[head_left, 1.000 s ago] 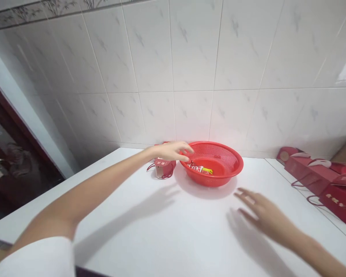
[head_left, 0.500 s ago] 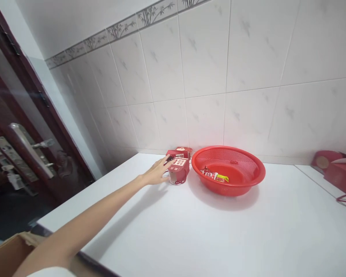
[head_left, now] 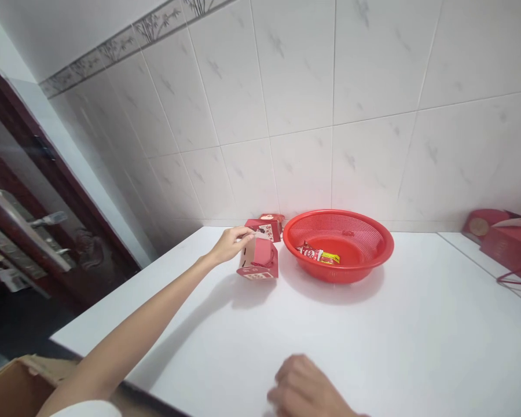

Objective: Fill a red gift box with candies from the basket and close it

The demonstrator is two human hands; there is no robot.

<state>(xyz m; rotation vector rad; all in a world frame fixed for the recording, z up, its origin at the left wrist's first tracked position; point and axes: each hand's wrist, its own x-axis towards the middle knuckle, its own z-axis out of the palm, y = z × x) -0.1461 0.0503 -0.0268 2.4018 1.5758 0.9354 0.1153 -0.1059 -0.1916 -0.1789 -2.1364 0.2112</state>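
Note:
Reaching over the white tabletop, my left hand pinches the edge of a small red gift box with pale printed labels and a red cord. The box is tilted over, with its shadow on the table below it. Just behind it, more red boxes stand against the wall. To its right sits a red plastic colander holding a few wrapped snacks, one red and white, one yellow-green. My right hand is at the bottom edge, blurred, its fingers seemingly curled; whether they hold anything does not show.
A tiled wall closes off the table's back edge. Red packages with a cord lie at the far right. An open cardboard box is at the lower left, and a dark door stands beyond the table's left side.
My left hand, spread beside the gift box before, has closed on it and tipped it over. My right hand has come into view at the bottom. The view has shifted slightly.

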